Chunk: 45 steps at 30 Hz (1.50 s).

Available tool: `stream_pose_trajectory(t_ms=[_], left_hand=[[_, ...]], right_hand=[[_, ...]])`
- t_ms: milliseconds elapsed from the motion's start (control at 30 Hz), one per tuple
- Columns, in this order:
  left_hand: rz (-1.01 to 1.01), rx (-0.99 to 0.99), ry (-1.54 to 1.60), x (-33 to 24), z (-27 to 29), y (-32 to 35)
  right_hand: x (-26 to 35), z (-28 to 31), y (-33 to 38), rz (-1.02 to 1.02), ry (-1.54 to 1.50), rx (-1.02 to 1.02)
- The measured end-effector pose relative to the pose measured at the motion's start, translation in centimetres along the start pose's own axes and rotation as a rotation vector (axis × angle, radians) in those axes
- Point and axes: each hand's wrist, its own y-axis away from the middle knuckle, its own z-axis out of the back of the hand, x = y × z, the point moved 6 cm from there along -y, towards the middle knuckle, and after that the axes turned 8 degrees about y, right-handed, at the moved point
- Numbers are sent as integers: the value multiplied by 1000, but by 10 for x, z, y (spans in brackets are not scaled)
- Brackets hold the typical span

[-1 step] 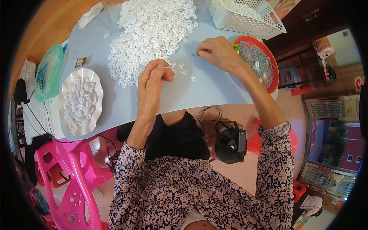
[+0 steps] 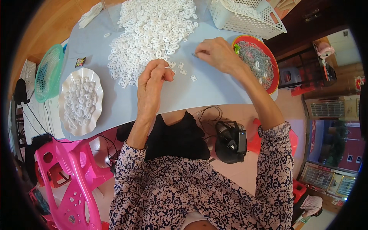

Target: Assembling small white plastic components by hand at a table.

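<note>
"Step?"
"Picking pieces, probably; right hand (image 2: 221,55) bunched, left hand (image 2: 152,80) curled; whether fingers (image 2: 203,46) grip anything, can't tell; white pieces (image 2: 153,36) heaped on the desk (image 2: 184,94)."
"Next?"
"Calls for a precise pinch, I'd judge."

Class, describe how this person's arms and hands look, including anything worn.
The left hand and right hand are bare, with no gloves visible. The left sleeve and right sleeve show pale pinkish flowers and scrolls on dark navy, ending well short of the hands.
</note>
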Motion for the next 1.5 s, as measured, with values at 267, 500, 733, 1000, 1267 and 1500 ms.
stream_pose_trajectory(t_ms=[267, 500, 733, 1000, 1267, 1500], left_hand=[[1, 11, -69, 3, -2, 0], [-31, 30, -154, 2, -1, 0], [-19, 34, -183, 0, -6, 2], [-9, 33, -184, 2, -6, 1], [-16, 36, -184, 0, -6, 1], [-14, 42, -192, 2, -7, 2]], right_hand=[[-1, -2, -5, -2, 95, 92], [-12, 13, -6, -79, -3, 80], [-10, 4, -7, -115, 111, 171], [-23, 16, -5, -178, -138, 115], [-19, 13, -10, 3, 95, 14], [-33, 11, -38, -23, 129, -242]])
